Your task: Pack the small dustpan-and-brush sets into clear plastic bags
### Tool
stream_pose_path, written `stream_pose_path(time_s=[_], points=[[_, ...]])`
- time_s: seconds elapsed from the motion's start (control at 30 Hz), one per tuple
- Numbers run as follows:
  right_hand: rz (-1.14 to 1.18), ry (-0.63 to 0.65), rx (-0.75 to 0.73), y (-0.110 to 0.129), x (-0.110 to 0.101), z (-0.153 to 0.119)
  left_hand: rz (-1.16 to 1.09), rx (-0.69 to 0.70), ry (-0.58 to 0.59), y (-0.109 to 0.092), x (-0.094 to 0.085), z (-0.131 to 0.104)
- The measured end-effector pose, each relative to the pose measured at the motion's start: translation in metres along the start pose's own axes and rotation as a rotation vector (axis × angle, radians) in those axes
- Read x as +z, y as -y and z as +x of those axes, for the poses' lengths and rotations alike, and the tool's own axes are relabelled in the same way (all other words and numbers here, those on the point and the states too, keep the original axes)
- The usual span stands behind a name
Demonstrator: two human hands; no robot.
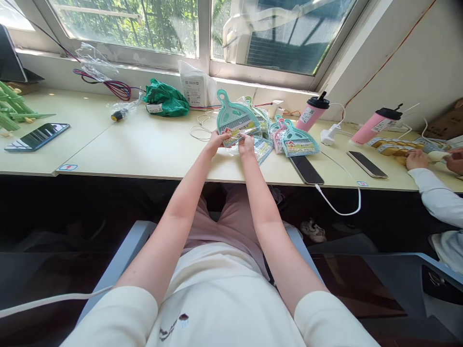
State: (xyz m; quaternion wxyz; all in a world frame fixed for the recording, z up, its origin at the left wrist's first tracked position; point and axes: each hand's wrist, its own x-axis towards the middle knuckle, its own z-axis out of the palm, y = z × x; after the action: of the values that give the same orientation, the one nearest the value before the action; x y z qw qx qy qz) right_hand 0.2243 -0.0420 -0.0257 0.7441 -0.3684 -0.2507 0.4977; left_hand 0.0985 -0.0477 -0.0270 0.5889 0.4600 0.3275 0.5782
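Observation:
Between my two hands is a green mini dustpan set (235, 118) with a printed label, wrapped in clear plastic and tilted up above the table. My left hand (218, 142) grips its lower left corner. Along the lower right edge, the fingers of my right hand (246, 146) are closed on the wrapping. Another packaged set (263, 148) lies partly behind my right hand. More wrapped dustpan sets, one with a pink edge (278, 137) and a green one (298, 140), overlap to the right. Some sets behind the held one are partly hidden.
A black phone (306, 169) with a white cable lies at the front edge. Pink cups (311, 113) stand at the right, near a white charger (329, 135). A green bag (166, 99) is at the back left. A co-worker's hand (417, 159) is at far right.

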Motion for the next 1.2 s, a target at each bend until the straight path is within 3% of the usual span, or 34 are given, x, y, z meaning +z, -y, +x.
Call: stream_pose_path(time_s=[0.47, 0.57, 0.67, 0.77, 0.83, 0.9, 1.03, 1.1, 1.2], points=[[-0.015, 0.029, -0.009, 0.001, 0.002, -0.003, 0.090, 0.016, 0.058, -0.004, -0.006, 0.003], [-0.029, 0.135, 0.009, 0.000, 0.009, -0.012, 0.136, 0.018, 0.123, -0.019, -0.032, 0.006], [-0.086, 0.371, 0.104, -0.003, 0.014, -0.024, 0.158, 0.018, 0.090, -0.039, -0.078, 0.007], [-0.305, 0.579, 0.141, 0.000, 0.014, -0.038, 0.126, 0.041, -0.015, -0.054, -0.122, 0.006], [-0.540, 0.634, -0.036, 0.010, 0.010, -0.046, 0.084, 0.050, -0.102, -0.060, -0.140, 0.005], [-0.828, 0.658, -0.375, 0.027, 0.006, -0.052, 0.057, 0.038, -0.141, -0.062, -0.145, 0.004], [-1.438, 0.846, -1.015, 0.063, 0.000, -0.049, 0.075, -0.010, -0.014, -0.063, -0.134, 0.000], [-1.643, 0.951, -1.198, 0.075, -0.001, -0.041, 0.097, -0.022, 0.072, -0.064, -0.127, -0.004], [-1.755, 0.981, -1.299, 0.083, -0.001, -0.029, 0.106, -0.040, 0.107, -0.064, -0.122, -0.008]])
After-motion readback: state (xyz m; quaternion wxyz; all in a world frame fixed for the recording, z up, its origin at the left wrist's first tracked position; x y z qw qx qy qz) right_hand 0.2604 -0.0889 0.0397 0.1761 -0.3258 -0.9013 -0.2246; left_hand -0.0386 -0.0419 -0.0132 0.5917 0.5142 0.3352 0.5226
